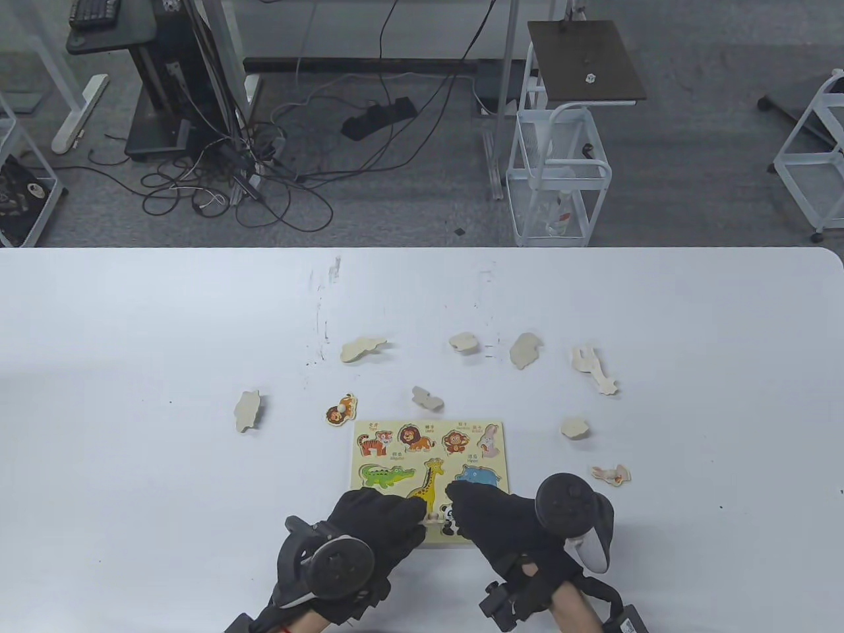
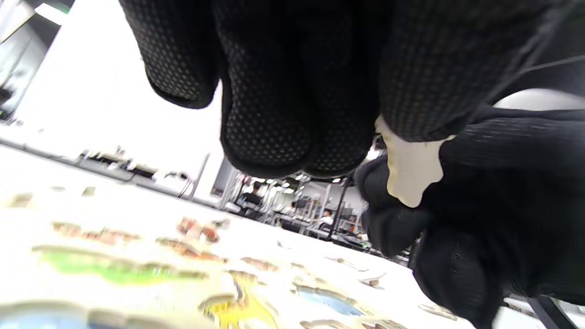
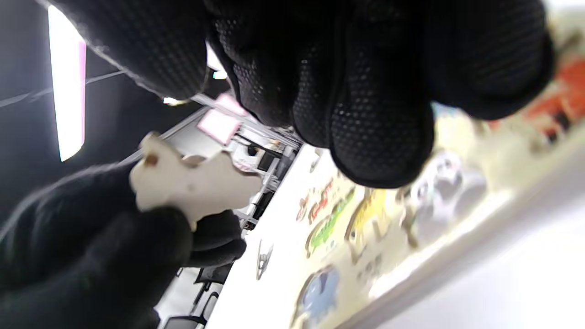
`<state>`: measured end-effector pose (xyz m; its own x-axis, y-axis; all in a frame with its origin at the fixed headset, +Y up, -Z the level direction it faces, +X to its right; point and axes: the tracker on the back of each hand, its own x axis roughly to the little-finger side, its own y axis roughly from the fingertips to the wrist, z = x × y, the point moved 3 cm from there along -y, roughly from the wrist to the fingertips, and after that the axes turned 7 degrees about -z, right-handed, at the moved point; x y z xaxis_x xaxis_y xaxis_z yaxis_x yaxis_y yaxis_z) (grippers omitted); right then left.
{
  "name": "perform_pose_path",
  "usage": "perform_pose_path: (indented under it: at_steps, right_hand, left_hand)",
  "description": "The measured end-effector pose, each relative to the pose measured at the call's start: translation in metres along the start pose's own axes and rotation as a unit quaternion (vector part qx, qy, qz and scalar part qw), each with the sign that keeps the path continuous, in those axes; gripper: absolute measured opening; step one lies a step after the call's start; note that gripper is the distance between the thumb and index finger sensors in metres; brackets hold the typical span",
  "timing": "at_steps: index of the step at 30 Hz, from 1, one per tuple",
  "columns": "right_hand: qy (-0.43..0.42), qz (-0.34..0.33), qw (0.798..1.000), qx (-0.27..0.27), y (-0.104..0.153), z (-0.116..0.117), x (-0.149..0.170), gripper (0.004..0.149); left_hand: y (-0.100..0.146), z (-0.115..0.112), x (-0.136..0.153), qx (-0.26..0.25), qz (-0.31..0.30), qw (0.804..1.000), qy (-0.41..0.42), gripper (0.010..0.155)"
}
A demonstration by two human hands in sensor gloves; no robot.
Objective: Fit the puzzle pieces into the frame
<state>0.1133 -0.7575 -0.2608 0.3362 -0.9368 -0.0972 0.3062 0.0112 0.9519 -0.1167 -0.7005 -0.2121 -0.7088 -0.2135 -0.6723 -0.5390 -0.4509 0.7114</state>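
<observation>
Your left hand (image 1: 379,521) pinches a small pale puzzle piece (image 2: 411,171) over the near edge of the frame (image 1: 428,478), blank side showing. Your right hand (image 1: 491,521) sits just right of it, fingers curled over the panda; can't tell if it grips anything. Other pieces (image 1: 525,349) lie scattered on the surface (image 1: 132,362), far of the frame.

The table view is evenly and brightly lit from overhead, sharp throughout, with the white table (image 1: 132,395) near glare and only soft shadows under the hands. Both wrist views are blurred: gloved fingers (image 2: 269,114) dark and close, the puzzle board (image 3: 365,228) out of focus, ceiling lights blown out.
</observation>
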Motion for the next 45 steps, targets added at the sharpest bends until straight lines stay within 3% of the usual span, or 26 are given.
perform_pose_path:
  at_steps: [1, 6, 10, 15, 17, 19, 21, 24, 27, 33, 38, 42, 45]
  right_hand:
    - [-0.03, 0.034, 0.999, -0.015, 0.0, 0.003, 0.007, 0.059]
    - [-0.112, 0.079, 0.985, -0.102, 0.0, 0.02, 0.02, 0.063]
    - [-0.157, 0.083, 0.976, -0.128, -0.002, 0.03, 0.022, 0.054]
    - [-0.187, 0.091, 0.973, -0.101, -0.003, 0.029, 0.025, 0.045]
    - [-0.155, 0.07, 0.982, -0.078, -0.004, 0.021, 0.02, 0.045]
    - [-0.103, 0.042, 0.993, -0.043, -0.004, 0.012, 0.015, 0.044]
    - [-0.046, 0.006, 0.999, -0.008, -0.004, 0.003, 0.006, 0.044]
    - [-0.018, -0.033, 0.999, 0.023, -0.002, -0.003, -0.004, 0.043]
    - [-0.009, -0.071, 0.997, 0.012, -0.001, 0.001, -0.012, 0.042]
    - [0.034, -0.108, 0.993, 0.025, 0.001, 0.005, -0.021, 0.041]
    - [0.136, -0.158, 0.969, 0.134, 0.018, -0.005, -0.046, 0.043]
    - [0.195, -0.203, 0.949, 0.143, 0.028, 0.0, -0.064, 0.042]
    - [0.239, -0.217, 0.936, 0.14, 0.029, 0.011, -0.07, 0.041]
  left_hand:
    - [0.0, 0.002, -0.005, -0.008, -0.012, 1.0, -0.003, 0.04]
    - [0.005, 0.014, -0.024, -0.064, -0.059, 0.995, -0.05, 0.04]
    - [0.005, 0.011, -0.027, -0.062, -0.073, 0.994, -0.055, 0.04]
    - [0.002, 0.003, -0.025, -0.028, -0.064, 0.996, -0.053, 0.045]
    - [0.0, -0.001, -0.017, -0.003, -0.032, 0.999, -0.023, 0.049]
    - [-0.003, -0.009, -0.007, 0.08, 0.009, 0.997, 0.014, 0.058]
    - [-0.005, -0.016, 0.006, 0.117, 0.035, 0.989, 0.08, 0.057]
    - [-0.004, -0.027, 0.021, 0.126, 0.077, 0.971, 0.186, 0.056]
    - [-0.005, -0.039, 0.031, 0.138, 0.104, 0.948, 0.269, 0.052]
    - [-0.004, -0.049, 0.037, 0.153, 0.132, 0.922, 0.332, 0.043]
    - [0.003, -0.042, 0.048, 0.094, 0.184, 0.921, 0.329, 0.041]
    - [0.008, -0.04, 0.059, 0.041, 0.234, 0.901, 0.362, 0.041]
    - [0.01, -0.043, 0.061, 0.041, 0.243, 0.894, 0.375, 0.041]
